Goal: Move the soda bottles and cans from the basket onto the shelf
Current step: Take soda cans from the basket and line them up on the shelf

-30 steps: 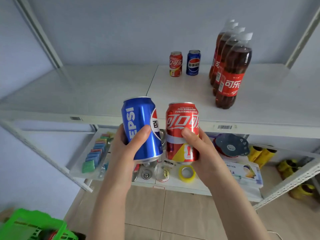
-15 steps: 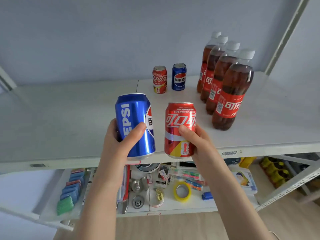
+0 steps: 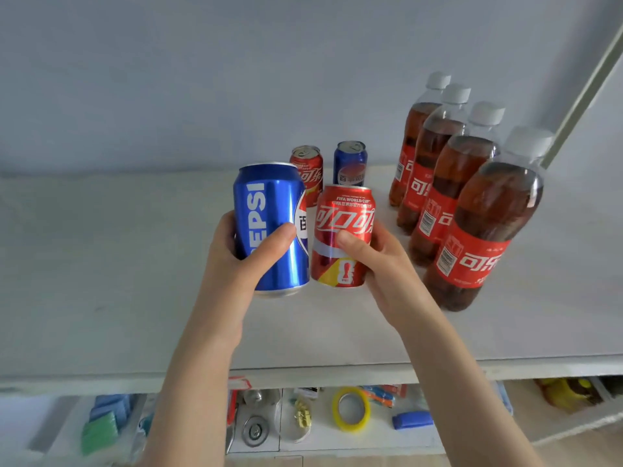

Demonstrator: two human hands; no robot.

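Note:
My left hand grips a blue Pepsi can, held upright above the white shelf. Beside it, my right hand grips a red Coca-Cola can, also upright and above the shelf board. The two held cans almost touch. Behind them a second red cola can and a second blue Pepsi can stand near the back wall. Several cola bottles with white caps stand in a row on the right. The basket is out of view.
The shelf's left half is bare board. A slanted metal upright rises at the far right. The lower shelf holds a yellow tape roll, a blue item, green and blue pads and small hardware.
Both hands have carried their cans forward and up, from in front of the shelf edge to over the shelf board, closer to the standing cans. The basket has dropped out of view.

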